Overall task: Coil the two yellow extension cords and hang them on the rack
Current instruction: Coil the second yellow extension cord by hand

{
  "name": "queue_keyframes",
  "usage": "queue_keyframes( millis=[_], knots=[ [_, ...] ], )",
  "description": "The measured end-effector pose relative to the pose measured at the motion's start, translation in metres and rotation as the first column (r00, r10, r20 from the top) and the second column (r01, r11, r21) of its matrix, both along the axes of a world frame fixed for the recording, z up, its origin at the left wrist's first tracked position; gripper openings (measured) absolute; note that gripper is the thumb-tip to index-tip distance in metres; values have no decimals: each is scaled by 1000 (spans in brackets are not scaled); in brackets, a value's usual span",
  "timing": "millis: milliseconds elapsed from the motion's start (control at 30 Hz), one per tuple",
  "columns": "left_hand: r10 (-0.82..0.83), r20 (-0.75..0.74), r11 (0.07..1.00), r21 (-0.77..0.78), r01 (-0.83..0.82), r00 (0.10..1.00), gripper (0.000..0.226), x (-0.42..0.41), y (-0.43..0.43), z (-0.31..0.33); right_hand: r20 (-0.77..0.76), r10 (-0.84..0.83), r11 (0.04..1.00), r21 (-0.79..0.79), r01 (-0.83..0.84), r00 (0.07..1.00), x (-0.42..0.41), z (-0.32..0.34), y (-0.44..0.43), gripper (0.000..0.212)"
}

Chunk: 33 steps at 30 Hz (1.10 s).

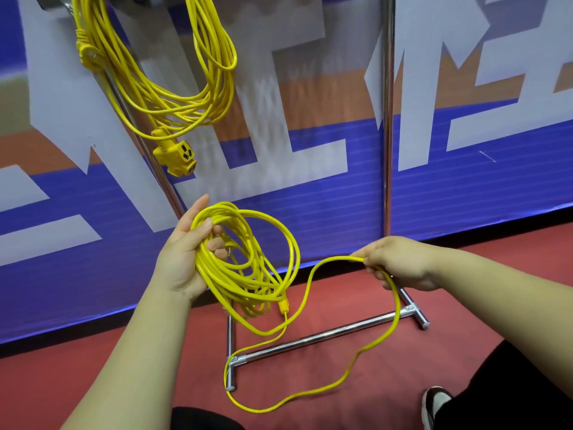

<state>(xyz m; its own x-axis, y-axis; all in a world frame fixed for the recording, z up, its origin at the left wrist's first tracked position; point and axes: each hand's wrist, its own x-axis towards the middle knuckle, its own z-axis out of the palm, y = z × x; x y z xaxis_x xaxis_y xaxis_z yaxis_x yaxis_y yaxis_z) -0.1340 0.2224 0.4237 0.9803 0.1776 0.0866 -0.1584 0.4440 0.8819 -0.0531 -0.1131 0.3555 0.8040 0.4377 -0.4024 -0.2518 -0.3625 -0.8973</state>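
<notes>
Yellow extension cords show in two places here, one hanging far left and one in our hands. Largest behind them is the blue banner (465, 197) with white and orange shapes, filling the far side. Below it lies the red floor (93, 383). On that floor stands the chrome rack (325, 333), its base bar running left to right between two short feet, with uprights rising in front of the banner.

The hung cord (173, 110) drops from above the top edge in long loops beside the rack's left upright. Its yellow socket block (176, 156) dangles at the bottom.

The second cord (248, 274) is partly coiled. Our left forearm reaches in from the near left. The left hand (183, 259) is turned palm up, fingers curled round the bundled loops and thumb pointing away from us. Our right forearm comes in from the right. The right hand (400, 263) shows its back to us, and its fingers pinch a single loose strand. The two hands are well apart, at about the same height, joined only by the cord.

From the right hand one stretch arcs left to the coil. The other falls to the floor, curves near us, crosses the rack's left foot and climbs back toward the coil. A small yellow plug (284, 305) hangs at the coil's lower edge. Near right, a dark shoe (434, 401) rests on the floor.
</notes>
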Motion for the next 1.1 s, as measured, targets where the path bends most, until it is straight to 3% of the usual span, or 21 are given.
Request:
queue_keyframes(
  millis=[167,300,533,733,833,1100],
  knots=[
    [-187,-2,982,12,187,982,44,-7,-18,2,-15,-183,980,-85,181,983,10,-5,1,22],
    [-324,11,946,28,324,946,75,-10,-31,2,-12,-320,945,-77,319,947,16,-11,7,14],
    [-447,38,894,18,447,894,75,-14,-55,5,-72,-492,870,-22,492,868,32,-26,24,8],
    [-517,-21,853,60,518,855,74,-14,-67,-2,-144,-367,875,283,394,919,34,7,31,30],
    [-513,-63,851,93,517,856,74,-12,-73,-6,-75,-252,878,402,261,965,30,22,30,41],
    [-444,-119,879,134,457,888,64,-6,-86,-7,166,-191,909,401,110,967,21,36,29,44]
  ],
)
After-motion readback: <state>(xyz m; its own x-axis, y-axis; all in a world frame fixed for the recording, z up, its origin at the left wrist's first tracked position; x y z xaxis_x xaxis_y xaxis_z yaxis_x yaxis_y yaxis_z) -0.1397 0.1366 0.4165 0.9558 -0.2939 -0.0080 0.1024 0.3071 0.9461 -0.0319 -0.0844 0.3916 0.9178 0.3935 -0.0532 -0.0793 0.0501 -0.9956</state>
